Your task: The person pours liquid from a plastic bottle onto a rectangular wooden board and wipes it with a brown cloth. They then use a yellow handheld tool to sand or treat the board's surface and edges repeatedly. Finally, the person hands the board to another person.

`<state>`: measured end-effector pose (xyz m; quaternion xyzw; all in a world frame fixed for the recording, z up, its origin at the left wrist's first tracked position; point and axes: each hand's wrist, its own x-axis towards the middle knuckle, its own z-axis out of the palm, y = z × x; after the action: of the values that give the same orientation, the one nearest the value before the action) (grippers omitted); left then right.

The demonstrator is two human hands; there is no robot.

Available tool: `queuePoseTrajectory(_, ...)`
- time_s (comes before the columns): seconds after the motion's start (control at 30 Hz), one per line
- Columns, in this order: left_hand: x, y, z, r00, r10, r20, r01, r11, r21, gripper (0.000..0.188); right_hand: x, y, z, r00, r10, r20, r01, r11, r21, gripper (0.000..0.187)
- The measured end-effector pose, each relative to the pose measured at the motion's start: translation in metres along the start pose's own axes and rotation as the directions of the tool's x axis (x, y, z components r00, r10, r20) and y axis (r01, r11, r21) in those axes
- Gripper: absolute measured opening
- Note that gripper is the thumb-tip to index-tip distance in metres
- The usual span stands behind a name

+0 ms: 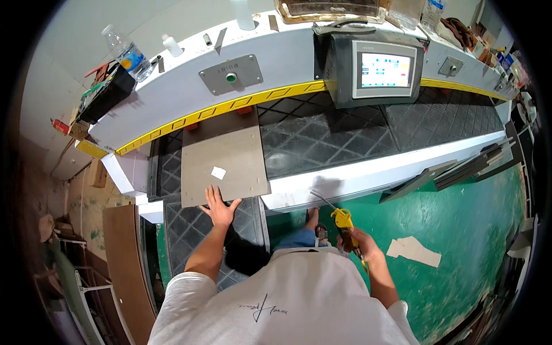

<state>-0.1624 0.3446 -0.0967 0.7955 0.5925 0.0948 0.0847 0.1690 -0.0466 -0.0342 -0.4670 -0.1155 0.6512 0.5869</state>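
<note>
My left hand (219, 208) lies with spread fingers on the near edge of a brown-grey board (230, 144). The board rests flat on the black ribbed bed of the machine (316, 129), and its far end goes under the yellow-edged beam. A small white label (218, 172) sits on the board just beyond my fingertips. In my right hand (363, 244) is a yellow air blow gun (342, 219), with its thin bent nozzle pointing up and left. It is held over the green floor, in front of the machine's white edge, apart from the board.
A control box with a lit touchscreen (386, 72) hangs from the white beam, right of a green button (231, 77). Bottles, including a clear one (129, 54), stand on top. Dark panels (420, 181) lean at the right. A cardboard piece (415, 250) lies on the floor.
</note>
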Motion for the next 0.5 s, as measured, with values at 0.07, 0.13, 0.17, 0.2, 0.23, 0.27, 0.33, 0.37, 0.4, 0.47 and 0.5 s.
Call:
queuePoseTrajectory(0.07,0.0,-0.004,0.007,1.0,0.012,-0.012,-0.012,1.0,0.001,0.113,-0.004,0.007,-0.006,0.994,0.075,0.078,-0.069,0.995,-0.072,0.049)
queuePoseTrajectory(0.13,-0.002,-0.006,0.01,1.0,0.015,-0.003,-0.015,0.999,0.028,0.114,-0.006,0.013,-0.01,0.98,0.132,0.146,-0.109,0.982,-0.154,0.047)
queuePoseTrajectory(0.17,-0.002,-0.006,0.011,1.0,0.019,-0.006,-0.019,1.0,0.013,0.113,-0.005,0.016,-0.01,0.991,0.082,0.11,-0.07,0.992,-0.107,0.046)
queuePoseTrajectory(0.2,-0.003,-0.007,0.013,1.0,0.023,-0.01,-0.023,1.0,-0.002,0.112,-0.003,0.018,-0.01,0.997,0.034,0.071,-0.03,0.998,-0.061,0.045)
queuePoseTrajectory(0.23,-0.003,-0.006,0.016,1.0,0.026,-0.014,-0.026,0.999,-0.022,0.111,-0.003,0.019,-0.01,1.0,-0.013,0.028,0.013,1.0,-0.021,0.045)
queuePoseTrajectory(0.27,-0.004,-0.003,0.018,0.999,0.025,-0.024,-0.026,0.999,-0.038,0.109,0.001,0.032,-0.019,0.997,-0.037,-0.075,0.04,0.998,0.04,0.044)
queuePoseTrajectory(0.33,-0.01,0.004,0.024,0.999,0.019,-0.045,-0.022,0.998,-0.067,0.106,-0.004,0.037,-0.022,0.996,-0.045,-0.08,0.047,0.998,0.032,0.043)
queuePoseTrajectory(0.37,-0.013,0.007,0.027,0.998,0.01,-0.056,-0.013,0.998,-0.062,0.105,-0.008,0.028,-0.01,0.996,-0.048,-0.078,0.05,0.998,0.028,0.043)
queuePoseTrajectory(0.4,-0.017,0.013,0.03,0.998,0.0,-0.067,-0.004,0.998,-0.056,0.103,-0.019,0.016,0.002,0.998,0.028,-0.062,-0.028,1.0,0.005,0.042)
queuePoseTrajectory(0.47,-0.025,0.035,0.036,0.997,0.013,-0.071,-0.02,0.995,-0.098,0.098,-0.022,0.031,-0.015,0.995,0.1,-0.013,-0.101,0.992,-0.078,0.044)
queuePoseTrajectory(0.5,-0.026,0.045,0.041,0.997,0.025,-0.076,-0.035,0.991,-0.13,0.095,-0.021,0.039,-0.025,0.992,0.123,0.006,-0.121,0.984,-0.134,0.045)
